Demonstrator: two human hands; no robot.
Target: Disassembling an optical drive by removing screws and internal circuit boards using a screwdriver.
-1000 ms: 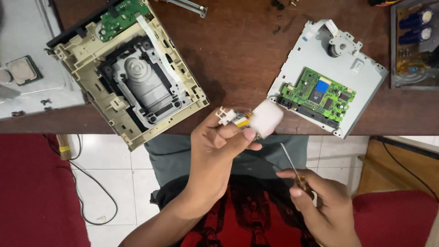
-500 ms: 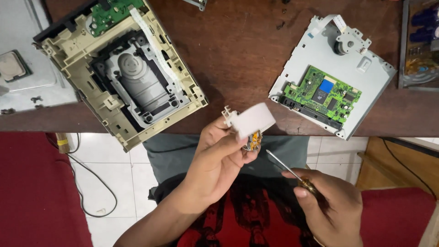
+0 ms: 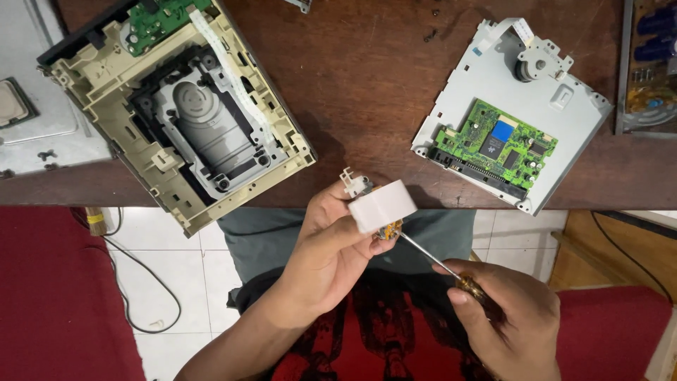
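Hands meet below the wooden table edge: the left hand pinches a small white module, the right hand clasps a screwdriver. Best to brace the module firmly and keep the tip square to its underside.

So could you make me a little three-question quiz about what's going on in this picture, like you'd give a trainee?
1. True or false: the left hand holds a small white part above the lap, off the table.
2. Which tool does the right hand hold? A) pliers B) screwdriver C) brush
3. Where does the green circuit board on the grey metal plate lie: left or right of the beige drive frame?

Key: 1 true. 2 B, its tip at the underside of the white part. 3 right, on the brown table.
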